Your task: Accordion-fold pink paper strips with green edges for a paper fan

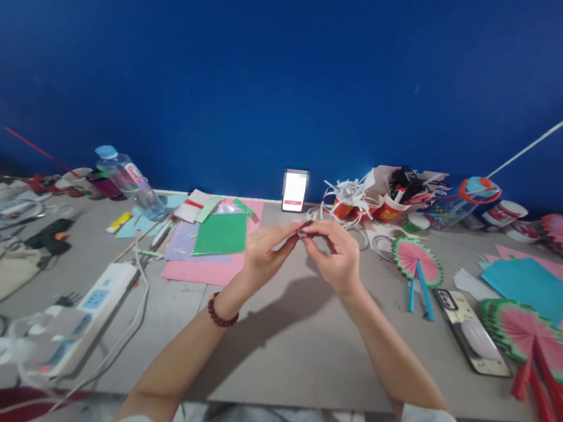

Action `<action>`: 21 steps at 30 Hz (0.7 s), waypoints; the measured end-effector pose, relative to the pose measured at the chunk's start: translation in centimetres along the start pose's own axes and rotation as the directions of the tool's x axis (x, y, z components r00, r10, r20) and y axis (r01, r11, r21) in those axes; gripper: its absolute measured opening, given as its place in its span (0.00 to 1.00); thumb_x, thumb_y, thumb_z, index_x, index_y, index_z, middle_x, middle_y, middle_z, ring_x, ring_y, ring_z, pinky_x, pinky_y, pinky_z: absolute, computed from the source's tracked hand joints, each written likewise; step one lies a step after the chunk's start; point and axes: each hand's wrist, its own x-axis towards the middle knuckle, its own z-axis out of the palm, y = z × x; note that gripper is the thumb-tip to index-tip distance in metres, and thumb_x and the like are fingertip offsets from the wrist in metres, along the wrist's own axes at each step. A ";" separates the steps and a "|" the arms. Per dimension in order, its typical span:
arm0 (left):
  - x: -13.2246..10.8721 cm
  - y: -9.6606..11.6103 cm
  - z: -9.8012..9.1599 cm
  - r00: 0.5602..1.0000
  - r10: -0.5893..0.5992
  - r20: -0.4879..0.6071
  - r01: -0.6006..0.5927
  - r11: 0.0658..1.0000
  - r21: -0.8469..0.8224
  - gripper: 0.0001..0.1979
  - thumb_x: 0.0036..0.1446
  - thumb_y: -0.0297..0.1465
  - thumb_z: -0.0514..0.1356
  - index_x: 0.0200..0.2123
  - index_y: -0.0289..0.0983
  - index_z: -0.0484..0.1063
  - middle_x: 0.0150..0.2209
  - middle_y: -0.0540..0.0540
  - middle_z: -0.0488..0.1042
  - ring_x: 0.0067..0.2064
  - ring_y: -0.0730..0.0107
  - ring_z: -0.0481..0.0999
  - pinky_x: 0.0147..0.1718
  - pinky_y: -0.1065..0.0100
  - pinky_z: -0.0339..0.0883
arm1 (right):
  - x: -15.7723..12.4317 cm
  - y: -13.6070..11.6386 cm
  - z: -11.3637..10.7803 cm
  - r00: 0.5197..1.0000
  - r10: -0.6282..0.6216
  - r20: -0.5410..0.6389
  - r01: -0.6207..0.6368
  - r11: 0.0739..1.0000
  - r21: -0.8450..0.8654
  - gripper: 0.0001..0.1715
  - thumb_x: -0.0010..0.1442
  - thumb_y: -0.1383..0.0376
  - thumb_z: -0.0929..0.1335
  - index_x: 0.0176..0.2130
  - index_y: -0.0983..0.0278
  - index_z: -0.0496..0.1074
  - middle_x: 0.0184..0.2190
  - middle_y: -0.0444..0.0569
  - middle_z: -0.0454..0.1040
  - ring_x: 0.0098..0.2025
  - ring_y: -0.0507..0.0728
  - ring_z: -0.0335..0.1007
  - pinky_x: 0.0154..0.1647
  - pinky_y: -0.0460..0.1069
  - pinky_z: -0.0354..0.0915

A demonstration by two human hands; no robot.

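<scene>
Both hands meet fingertip to fingertip above the middle of the grey table. My left hand (266,250) is pinched, with thumb and forefinger stretched toward the right one; a dark red bead bracelet (223,311) circles that wrist. My right hand (335,253) curls in a pinch at the same spot. Something small and dark may sit between the fingertips, but it is too small to make out. Behind the hands a phone with a lit white screen (294,192) stands upright against the blue wall.
Left lie a green sheet (221,234), pink paper (199,272), a tilted plastic bottle (131,178) and a power strip (100,313) with cables. Right are watermelon-pattern paper fans (417,260), a phone (470,331), blue paper (538,285) and cups (388,209) of supplies.
</scene>
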 end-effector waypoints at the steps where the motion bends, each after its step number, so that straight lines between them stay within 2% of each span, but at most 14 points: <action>1: 0.0 0.0 0.0 1.000 -0.004 0.007 0.004 1.000 -0.005 0.14 0.57 0.23 0.60 0.46 0.39 0.74 0.39 0.45 0.81 0.36 0.71 0.81 0.35 0.73 0.74 | 0.0 0.0 0.0 1.000 0.008 0.000 -0.008 1.000 0.003 0.09 0.55 0.72 0.68 0.37 0.60 0.74 0.32 0.46 0.77 0.35 0.54 0.73 0.40 0.50 0.70; 5: -0.2 0.0 0.1 1.000 -0.009 0.023 0.010 1.000 -0.026 0.14 0.58 0.23 0.59 0.47 0.39 0.74 0.41 0.45 0.80 0.37 0.71 0.81 0.36 0.73 0.74 | 0.1 0.0 -0.1 1.000 -0.024 -0.001 0.024 0.999 -0.026 0.08 0.56 0.71 0.69 0.35 0.60 0.75 0.30 0.46 0.77 0.37 0.54 0.73 0.42 0.52 0.70; 11: -0.2 0.0 0.1 0.999 0.020 0.031 -0.020 1.000 -0.008 0.17 0.58 0.21 0.59 0.49 0.40 0.72 0.43 0.44 0.80 0.39 0.72 0.80 0.36 0.72 0.74 | 0.2 -0.1 -0.3 0.999 -0.049 -0.003 0.049 0.998 -0.033 0.08 0.57 0.71 0.69 0.35 0.60 0.76 0.33 0.48 0.77 0.38 0.54 0.74 0.40 0.50 0.71; 17: -0.1 0.2 0.0 0.998 0.063 -0.009 -0.063 0.997 0.036 0.13 0.58 0.22 0.59 0.46 0.39 0.74 0.39 0.44 0.81 0.35 0.72 0.80 0.34 0.72 0.74 | 0.0 0.0 -0.5 0.996 -0.084 0.001 0.084 0.995 -0.050 0.10 0.58 0.71 0.68 0.36 0.58 0.78 0.34 0.47 0.79 0.37 0.54 0.76 0.40 0.50 0.72; 21: 0.0 0.3 -0.1 0.999 0.041 -0.014 -0.040 0.998 0.055 0.11 0.58 0.23 0.59 0.43 0.38 0.76 0.36 0.45 0.81 0.33 0.72 0.80 0.32 0.73 0.73 | -0.2 -0.1 -0.4 0.997 -0.077 -0.029 0.074 0.994 -0.076 0.09 0.57 0.71 0.69 0.36 0.58 0.78 0.33 0.46 0.80 0.38 0.55 0.77 0.42 0.51 0.73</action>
